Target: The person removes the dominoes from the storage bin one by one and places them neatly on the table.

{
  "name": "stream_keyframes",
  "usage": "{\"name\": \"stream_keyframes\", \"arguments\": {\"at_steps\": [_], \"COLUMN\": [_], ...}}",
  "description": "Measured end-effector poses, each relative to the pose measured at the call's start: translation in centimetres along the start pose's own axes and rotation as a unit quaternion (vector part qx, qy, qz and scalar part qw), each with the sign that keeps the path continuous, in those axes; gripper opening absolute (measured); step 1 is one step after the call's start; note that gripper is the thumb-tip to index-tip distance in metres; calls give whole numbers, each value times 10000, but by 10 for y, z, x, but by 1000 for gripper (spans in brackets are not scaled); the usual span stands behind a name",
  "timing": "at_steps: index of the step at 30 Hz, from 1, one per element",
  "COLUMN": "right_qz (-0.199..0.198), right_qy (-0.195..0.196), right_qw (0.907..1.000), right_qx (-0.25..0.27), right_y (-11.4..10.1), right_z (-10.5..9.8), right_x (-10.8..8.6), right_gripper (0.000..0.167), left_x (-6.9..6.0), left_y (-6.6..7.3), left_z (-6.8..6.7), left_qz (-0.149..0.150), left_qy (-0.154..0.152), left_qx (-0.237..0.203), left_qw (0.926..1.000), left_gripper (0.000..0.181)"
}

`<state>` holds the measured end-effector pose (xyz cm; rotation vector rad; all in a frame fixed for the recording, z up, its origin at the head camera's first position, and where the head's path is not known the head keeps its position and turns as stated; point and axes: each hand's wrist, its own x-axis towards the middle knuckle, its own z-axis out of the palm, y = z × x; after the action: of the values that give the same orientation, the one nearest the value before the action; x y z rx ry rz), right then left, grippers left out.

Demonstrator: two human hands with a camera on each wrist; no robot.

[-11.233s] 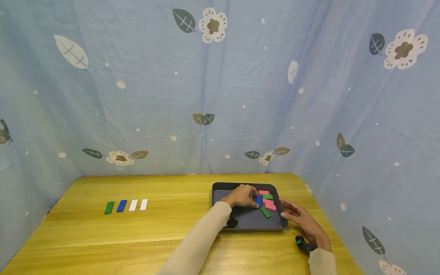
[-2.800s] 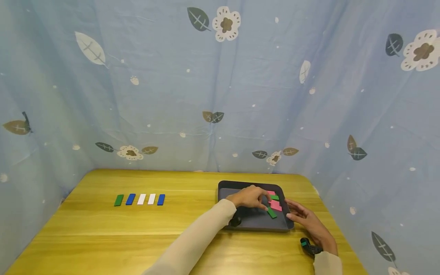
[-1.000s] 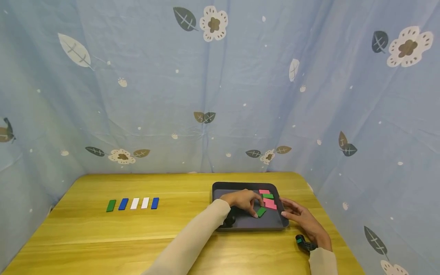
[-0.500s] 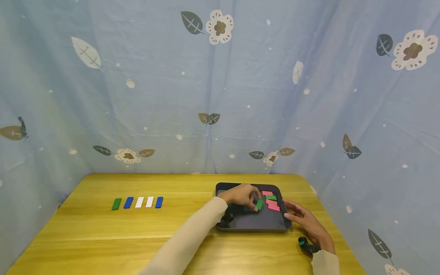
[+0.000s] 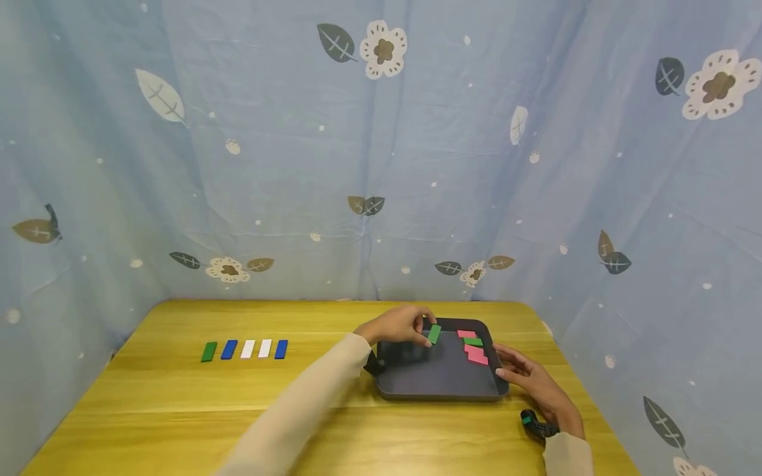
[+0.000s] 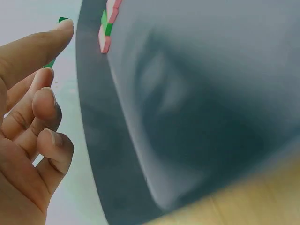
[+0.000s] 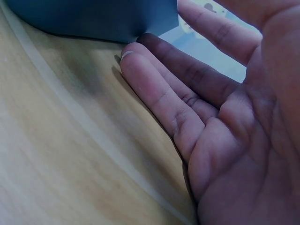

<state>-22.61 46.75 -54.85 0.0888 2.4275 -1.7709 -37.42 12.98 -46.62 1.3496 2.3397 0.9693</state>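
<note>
My left hand (image 5: 397,325) pinches a green domino block (image 5: 434,334) between thumb and fingers, above the back-left part of a dark grey tray (image 5: 442,398). In the left wrist view, fingers mostly cover that block, leaving slivers of green. At the tray's right wall, my right hand (image 5: 542,387) rests with fingers extended, the fingertips against or very near the wall. Inside the tray on the right lie several pink blocks (image 5: 477,357) and one green block (image 5: 473,342); some overlap.
On the wooden table (image 5: 196,423), a spaced row at left holds a green block (image 5: 209,352), a blue block (image 5: 229,350), two white blocks (image 5: 247,349) and another blue block (image 5: 281,349). A patterned blue curtain (image 5: 286,165) hangs behind and beside the table.
A blue block from the tray now ends the table row. My left hand has picked up a green block from the tray floor and moved up and left with it. My right hand stays put.
</note>
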Motion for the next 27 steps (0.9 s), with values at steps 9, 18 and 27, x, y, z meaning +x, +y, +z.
{"name": "stream_keyframes", "arguments": {"at_steps": [9, 18, 27], "right_qz": [131, 154, 90], "right_qy": [54, -4, -35], "right_qw": [9998, 9998, 9999], "right_qx": [147, 99, -31], "right_y": [-2, 1, -2], "right_z": [2, 6, 0], "right_x": [-1, -4, -2], "right_gripper": [66, 66, 66], "left_x": [-38, -89, -141], "left_y": [-12, -24, -37], "left_z": [-21, -42, -65], "left_qz": [209, 138, -96], "left_qy": [258, 452, 793], "left_qx": [50, 178, 457], "left_qw": [9994, 9987, 9958], "left_gripper": [44, 43, 42]}}
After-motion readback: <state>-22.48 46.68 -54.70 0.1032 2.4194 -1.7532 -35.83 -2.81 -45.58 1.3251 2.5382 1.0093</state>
